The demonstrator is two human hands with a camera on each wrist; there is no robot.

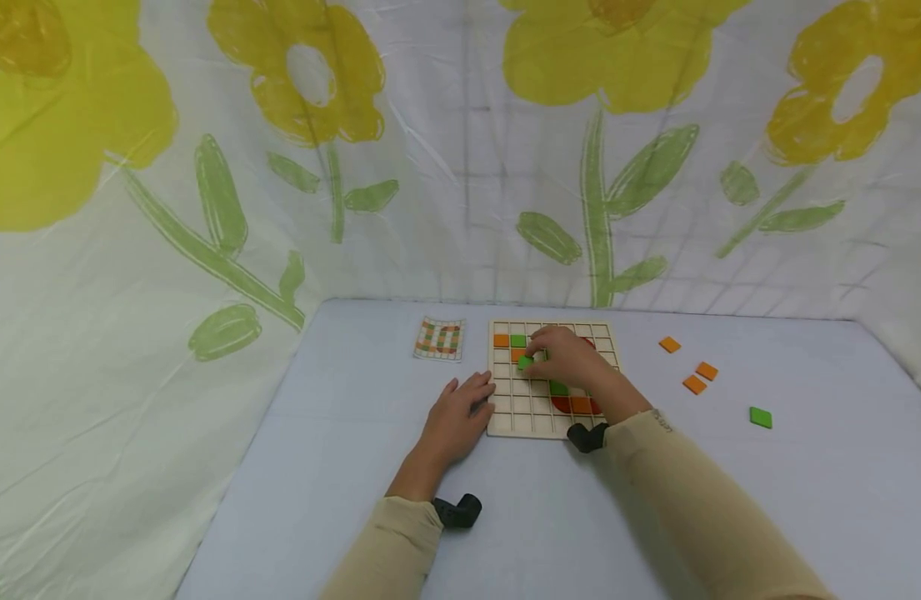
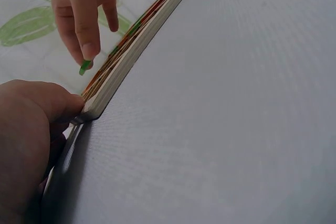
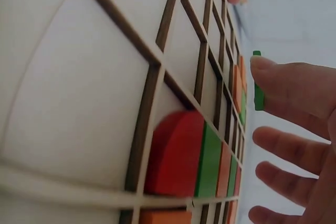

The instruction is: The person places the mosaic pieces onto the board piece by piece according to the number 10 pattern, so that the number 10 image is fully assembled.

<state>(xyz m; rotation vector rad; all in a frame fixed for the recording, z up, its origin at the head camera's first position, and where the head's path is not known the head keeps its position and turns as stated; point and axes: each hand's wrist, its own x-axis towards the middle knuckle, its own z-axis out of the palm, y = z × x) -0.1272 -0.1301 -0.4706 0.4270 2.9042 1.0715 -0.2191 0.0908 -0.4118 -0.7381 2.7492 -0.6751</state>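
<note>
A wooden grid board lies on the table, with green, orange and red pieces in some of its cells. Over its upper left part, my right hand pinches a small green tile between thumb and index finger. The other fingers are spread apart, and the tile is held on edge above the grid in the right wrist view. My left hand rests at the board's left edge, its fingers extended and touching the rim. In the left wrist view, a digit of the left hand touches the board's corner.
A patterned card with a coloured grid lies left of the board. To the right are several loose orange tiles, one orange tile farthest back, and a green tile. A flower-printed curtain stands behind the table.
</note>
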